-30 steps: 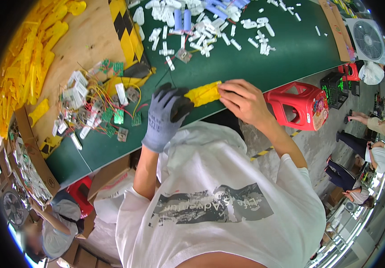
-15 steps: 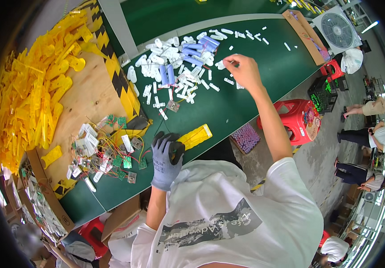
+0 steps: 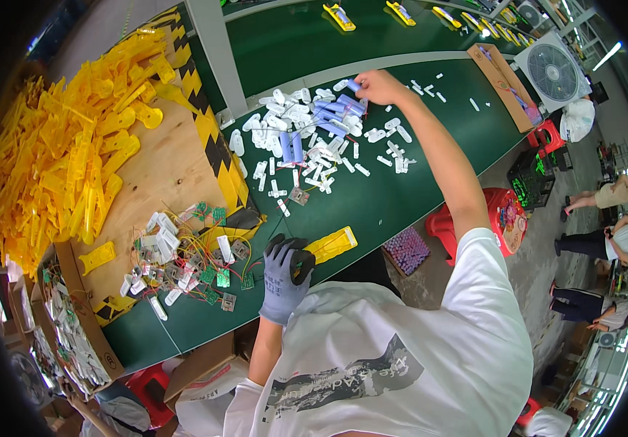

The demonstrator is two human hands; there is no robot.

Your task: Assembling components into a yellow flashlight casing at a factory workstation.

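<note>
My left hand (image 3: pixel 285 280), in a grey glove with dark fingertips, is curled round the near-left end of a flat yellow plastic casing (image 3: pixel 333 246) at the table's front edge. My bare right hand (image 3: pixel 381 87) reaches to the far side of the table. Its fingers pinch a blue cylindrical battery (image 3: pixel 354 85) at the back of the pile. Below it lie more blue batteries (image 3: pixel 291 147) with thin wires, among a heap of small white plastic parts (image 3: pixel 285 116). A small square component (image 3: pixel 299 196) on wires sits at the heap's near edge.
Yellow casings (image 3: pixel 59 153) are piled on a wooden board (image 3: pixel 172 164) at left, edged with striped tape. Wired green circuit boards (image 3: pixel 223 277) lie in front. A cardboard box (image 3: pixel 503 84) and a fan (image 3: pixel 553 67) stand at far right, a red stool (image 3: pixel 445 229) beside the table.
My right hand has moved left and away from me, from the loose white parts to a blue battery, which it now grips. My left hand stays on the yellow casing. The view has shifted slightly.
</note>
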